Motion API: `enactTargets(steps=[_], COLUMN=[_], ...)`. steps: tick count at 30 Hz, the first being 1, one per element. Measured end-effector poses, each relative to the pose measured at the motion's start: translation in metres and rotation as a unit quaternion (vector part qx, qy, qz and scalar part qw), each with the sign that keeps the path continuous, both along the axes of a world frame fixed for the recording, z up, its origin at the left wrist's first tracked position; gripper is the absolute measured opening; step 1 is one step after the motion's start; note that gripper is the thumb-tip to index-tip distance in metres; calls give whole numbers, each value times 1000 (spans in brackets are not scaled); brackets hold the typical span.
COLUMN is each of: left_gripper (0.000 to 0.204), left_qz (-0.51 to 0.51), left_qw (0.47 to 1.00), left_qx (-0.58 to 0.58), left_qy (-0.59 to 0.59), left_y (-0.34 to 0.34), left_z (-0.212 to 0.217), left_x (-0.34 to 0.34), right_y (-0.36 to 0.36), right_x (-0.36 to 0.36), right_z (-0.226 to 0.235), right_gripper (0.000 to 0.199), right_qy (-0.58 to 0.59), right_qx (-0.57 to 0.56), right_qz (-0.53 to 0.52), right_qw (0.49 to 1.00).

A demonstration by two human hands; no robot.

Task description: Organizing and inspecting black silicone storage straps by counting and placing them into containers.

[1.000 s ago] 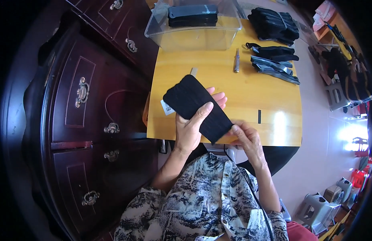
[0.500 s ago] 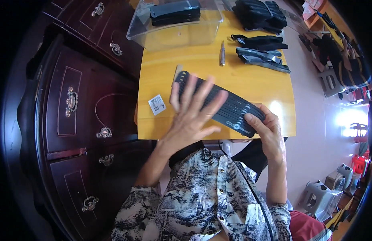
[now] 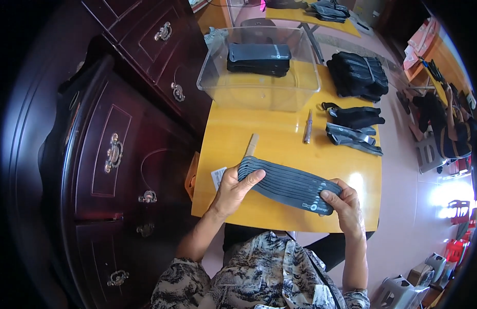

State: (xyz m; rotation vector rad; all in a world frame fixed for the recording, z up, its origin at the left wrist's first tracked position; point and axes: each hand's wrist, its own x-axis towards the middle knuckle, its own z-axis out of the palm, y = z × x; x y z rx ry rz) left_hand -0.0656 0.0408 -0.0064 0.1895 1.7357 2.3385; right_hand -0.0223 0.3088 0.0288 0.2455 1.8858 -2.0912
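Between my two hands lies a fanned stack of dark grey flat straps (image 3: 287, 185), with rounded ends and white print. My left hand (image 3: 232, 194) grips its left end, thumb on top and fingers underneath. The right end is pinched in my right hand (image 3: 347, 208), thumb above, fingers mostly hidden below. The stack is held over the near part of the yellow table (image 3: 223, 123). Just beyond its left end a tan strip (image 3: 252, 144) rests on the table. A white printed label (image 3: 218, 176) is partly behind my left hand.
A clear plastic bin (image 3: 249, 99) at the far side holds more stacked straps (image 3: 259, 53). On the right are a black bundle (image 3: 358, 76), a black strap (image 3: 359, 116), grey straps (image 3: 351, 137) and a slim pointed tool (image 3: 308, 126). Dark wooden drawers (image 3: 102, 154) stand at left; another person (image 3: 447, 123) sits far right.
My left hand, spread over the straps before, has closed on their left end. The stack is now more level and its strips are more evenly fanned. The view has shifted, showing more beyond the table.
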Motion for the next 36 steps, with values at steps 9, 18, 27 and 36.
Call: enactTargets(steps=[9,18,27,36], left_gripper=[33,44,36,42], left_qz=[-62,79,89,162], left_qw=[996,902,884,879], left_qx=[-67,-415,-453,-446], left_qy=[-1,84,-70,-38], left_y=[-25,-57,-45,-54], left_z=[68,85,38,31], left_x=[-66,-274,-369,-375], right_y=[-2,37,90,88], right_x=[-79,-118,-68,-56], right_z=[34,47,-11,-22], right_gripper=[19,20,17,19], right_qy=[60,172,91,34], right_qx=[17,26,-6,2], right_qz=[11,-187,-243,-241], right_qw=[998,967,966,970])
